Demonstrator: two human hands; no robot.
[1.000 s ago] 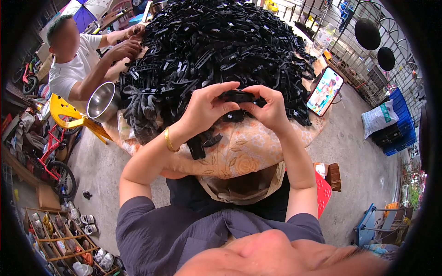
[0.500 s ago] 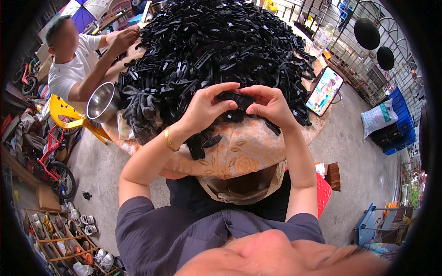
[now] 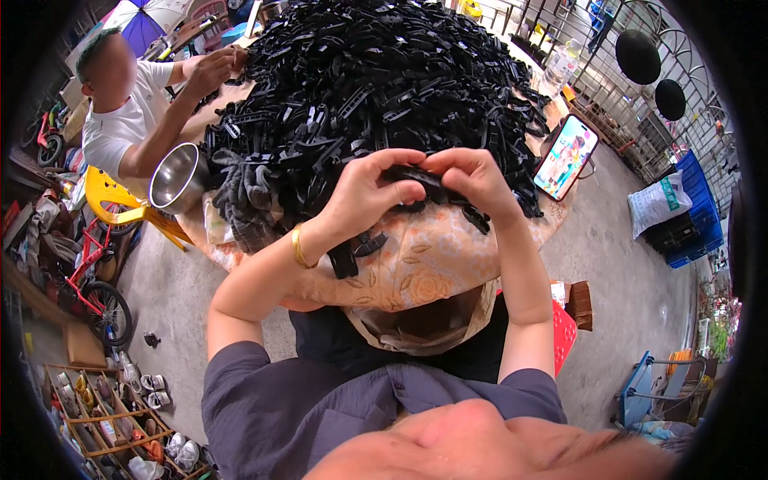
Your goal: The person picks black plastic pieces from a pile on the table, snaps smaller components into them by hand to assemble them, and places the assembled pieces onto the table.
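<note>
Between my two hands is a small black plastic part (image 3: 421,178), dark and curved; its exact kind I cannot make out. My left hand (image 3: 374,190) pinches one end with thumb and fingers. At the other end my right hand (image 3: 472,178) is closed on it, fingertips bent over the part. Right beyond my hands rises a large pile of black plastic pieces (image 3: 376,88), many long and slotted. A few loose black pieces (image 3: 344,260) lie on the flowered tablecloth (image 3: 424,276) near my left wrist.
Dark gloves (image 3: 244,196) and a steel bowl (image 3: 178,178) sit at the table's left. A co-worker in a white shirt (image 3: 120,132) handles something there. At the right are a lit phone (image 3: 566,158) and a clear bottle (image 3: 562,64). An open sack (image 3: 424,324) hangs below the table edge.
The black part has tilted, its right end now lower. My right fingers have shifted inward and curled over it, and my left hand has moved slightly right.
</note>
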